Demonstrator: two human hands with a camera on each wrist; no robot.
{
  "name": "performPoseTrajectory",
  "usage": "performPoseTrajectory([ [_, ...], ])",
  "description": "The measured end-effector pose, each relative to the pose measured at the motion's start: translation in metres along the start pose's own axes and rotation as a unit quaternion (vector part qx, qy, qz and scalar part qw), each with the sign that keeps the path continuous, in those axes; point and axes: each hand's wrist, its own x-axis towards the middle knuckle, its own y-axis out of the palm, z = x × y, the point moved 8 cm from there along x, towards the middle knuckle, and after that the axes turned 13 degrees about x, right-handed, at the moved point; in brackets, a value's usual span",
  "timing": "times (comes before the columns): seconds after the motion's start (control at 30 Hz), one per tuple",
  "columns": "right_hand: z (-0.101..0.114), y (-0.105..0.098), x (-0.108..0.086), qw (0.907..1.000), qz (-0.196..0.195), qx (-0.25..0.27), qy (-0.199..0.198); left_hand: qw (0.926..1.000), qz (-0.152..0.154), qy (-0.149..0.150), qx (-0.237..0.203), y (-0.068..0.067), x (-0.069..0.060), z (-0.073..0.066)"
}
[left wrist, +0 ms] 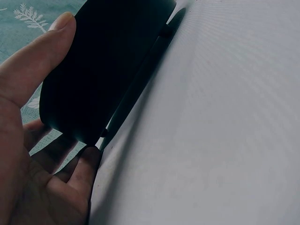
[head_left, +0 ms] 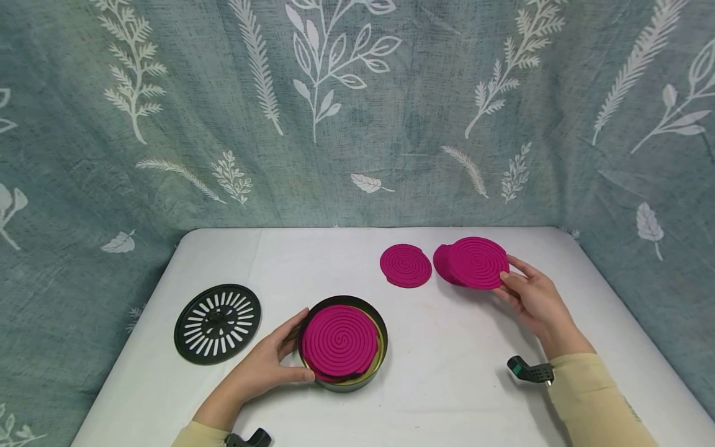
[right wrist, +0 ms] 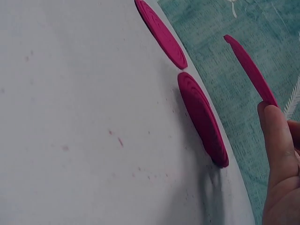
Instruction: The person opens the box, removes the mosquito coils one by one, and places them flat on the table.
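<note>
Backdrop: teal cloth, white leaf prints
Table: smooth, white
Left hand: grips round container, spiral-grooved magenta disc inside
Right hand: pinches raised magenta disc near two table-lying discs
Slotted plate: black, round

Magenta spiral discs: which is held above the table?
Rightmost magenta disc, pinched by the right fingers; others lie on the white table or inside the round black container.
</note>
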Motion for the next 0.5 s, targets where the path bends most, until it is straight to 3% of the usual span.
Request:
performPoseTrajectory([
  [0.5,0.019,-0.05,0.008,0.9973,-0.072,0.006,0.011,0.9999,-0.002,-0.003,0.011,0.0,0.0,0.0],
])
